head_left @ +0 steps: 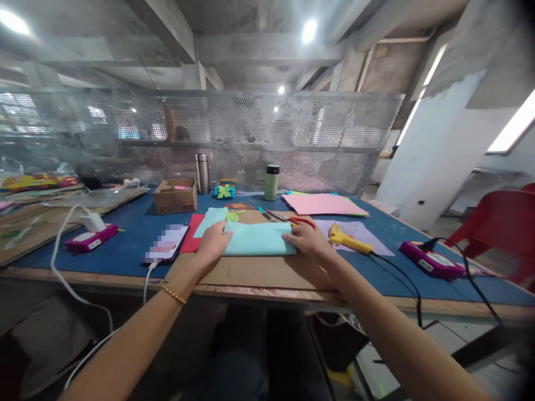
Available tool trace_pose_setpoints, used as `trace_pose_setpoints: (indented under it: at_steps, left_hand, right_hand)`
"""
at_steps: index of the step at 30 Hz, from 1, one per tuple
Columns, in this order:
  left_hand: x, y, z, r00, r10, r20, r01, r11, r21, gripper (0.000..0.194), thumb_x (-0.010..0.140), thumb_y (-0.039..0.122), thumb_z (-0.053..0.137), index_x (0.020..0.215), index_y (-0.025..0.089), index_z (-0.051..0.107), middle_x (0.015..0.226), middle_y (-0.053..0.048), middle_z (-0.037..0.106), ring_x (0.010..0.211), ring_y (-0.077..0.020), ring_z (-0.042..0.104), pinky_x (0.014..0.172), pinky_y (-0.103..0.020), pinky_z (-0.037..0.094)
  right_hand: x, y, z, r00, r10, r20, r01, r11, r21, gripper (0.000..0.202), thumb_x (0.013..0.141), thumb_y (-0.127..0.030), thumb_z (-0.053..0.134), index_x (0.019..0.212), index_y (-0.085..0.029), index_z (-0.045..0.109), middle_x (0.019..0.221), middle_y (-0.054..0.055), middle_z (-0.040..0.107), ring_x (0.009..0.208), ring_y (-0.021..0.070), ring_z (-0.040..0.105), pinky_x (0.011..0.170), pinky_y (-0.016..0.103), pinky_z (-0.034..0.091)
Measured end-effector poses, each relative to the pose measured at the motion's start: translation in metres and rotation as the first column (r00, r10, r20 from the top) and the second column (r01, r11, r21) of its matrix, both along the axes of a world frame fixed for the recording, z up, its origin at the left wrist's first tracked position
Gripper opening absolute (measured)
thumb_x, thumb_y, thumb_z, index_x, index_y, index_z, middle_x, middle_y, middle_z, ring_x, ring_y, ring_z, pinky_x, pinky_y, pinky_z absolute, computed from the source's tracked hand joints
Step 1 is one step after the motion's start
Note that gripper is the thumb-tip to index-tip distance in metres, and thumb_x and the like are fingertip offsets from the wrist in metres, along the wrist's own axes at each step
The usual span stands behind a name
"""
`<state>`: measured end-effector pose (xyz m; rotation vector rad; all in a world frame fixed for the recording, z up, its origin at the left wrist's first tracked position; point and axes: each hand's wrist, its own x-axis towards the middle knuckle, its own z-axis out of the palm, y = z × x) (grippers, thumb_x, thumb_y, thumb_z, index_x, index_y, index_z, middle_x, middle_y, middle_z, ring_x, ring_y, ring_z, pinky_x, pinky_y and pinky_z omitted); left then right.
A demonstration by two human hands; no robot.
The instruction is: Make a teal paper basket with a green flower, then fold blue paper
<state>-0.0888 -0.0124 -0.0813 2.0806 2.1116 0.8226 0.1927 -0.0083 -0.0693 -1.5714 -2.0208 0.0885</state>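
Note:
A folded light blue sheet of paper (259,239) lies over a brown cardboard sheet (259,273), its fold towards me. My left hand (214,240) grips its left end, thumb on top. At the right end my right hand (308,240) pinches the same paper between thumb and fingers. Just beyond the right hand are red-handled scissors (303,221). Another light blue piece (209,221) and a red sheet (193,234) lie beside the left hand. Scraps of green paper (234,215) sit behind the folded paper.
A yellow glue gun (350,239) rests on purple paper (382,245) at right. Pink sheets (326,204) lie behind. A phone (167,245), cardboard box (175,197), steel flask (203,174), green bottle (271,184) and two magenta power units (92,238) stand around on the blue table.

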Motion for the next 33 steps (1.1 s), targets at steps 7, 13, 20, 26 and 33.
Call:
trace_pose_setpoints:
  at_steps: [7, 13, 20, 26, 33]
  left_hand:
    - [0.013, -0.001, -0.008, 0.994, 0.036, -0.107, -0.045, 0.996, -0.074, 0.029, 0.094, 0.032, 0.053, 0.119, 0.021, 0.062, 0.110, -0.015, 0.076, 0.105, -0.0340, 0.071, 0.080, -0.037, 0.048]
    - [0.013, 0.002, -0.012, 0.996, 0.047, -0.080, -0.055, 0.994, -0.099, 0.036, 0.096, 0.032, 0.051, 0.128, 0.017, 0.053, 0.116, -0.017, 0.075, 0.111, -0.0347, 0.070, 0.089, -0.040, 0.049]
    - [0.014, 0.006, -0.011, 0.993, 0.041, -0.106, -0.056, 0.988, -0.141, 0.033, 0.096, 0.031, 0.048, 0.125, 0.016, 0.053, 0.114, -0.019, 0.075, 0.110, -0.0365, 0.071, 0.086, -0.040, 0.050]
    - [0.015, 0.007, -0.010, 0.985, 0.065, -0.158, -0.091, 0.983, -0.157, 0.033, 0.096, 0.032, 0.046, 0.125, 0.017, 0.053, 0.114, -0.018, 0.075, 0.108, -0.0346, 0.072, 0.086, -0.039, 0.051]
    - [0.018, 0.006, -0.008, 0.977, 0.074, -0.199, -0.104, 0.984, -0.142, 0.036, 0.097, 0.033, 0.046, 0.129, 0.017, 0.051, 0.113, -0.017, 0.075, 0.109, -0.0335, 0.072, 0.086, -0.039, 0.051]
  right_hand:
    - [-0.015, -0.010, -0.017, 0.979, -0.155, 0.131, 0.168, 0.981, -0.096, 0.021, 0.089, -0.030, 0.062, 0.104, -0.016, 0.060, 0.091, 0.010, 0.071, 0.077, 0.0213, 0.064, 0.061, 0.029, 0.035]
    - [-0.010, -0.006, -0.020, 0.986, -0.144, 0.083, 0.156, 0.974, -0.162, 0.027, 0.087, -0.030, 0.064, 0.109, -0.017, 0.054, 0.092, 0.009, 0.070, 0.077, 0.0211, 0.065, 0.060, 0.028, 0.035]
    - [-0.006, 0.002, -0.027, 0.991, -0.133, 0.023, 0.135, 0.977, -0.163, 0.032, 0.086, -0.030, 0.064, 0.112, -0.014, 0.055, 0.098, 0.012, 0.072, 0.091, 0.0254, 0.068, 0.070, 0.030, 0.041]
    - [-0.009, 0.004, -0.024, 0.979, -0.193, 0.064, 0.201, 0.966, -0.161, 0.037, 0.086, -0.033, 0.066, 0.115, -0.012, 0.058, 0.106, 0.014, 0.074, 0.101, 0.0275, 0.069, 0.077, 0.031, 0.044]
    - [-0.012, 0.002, -0.020, 0.969, -0.217, 0.114, 0.234, 0.959, -0.161, 0.027, 0.087, -0.035, 0.065, 0.106, -0.016, 0.063, 0.102, 0.011, 0.075, 0.099, 0.0256, 0.069, 0.072, 0.029, 0.041]
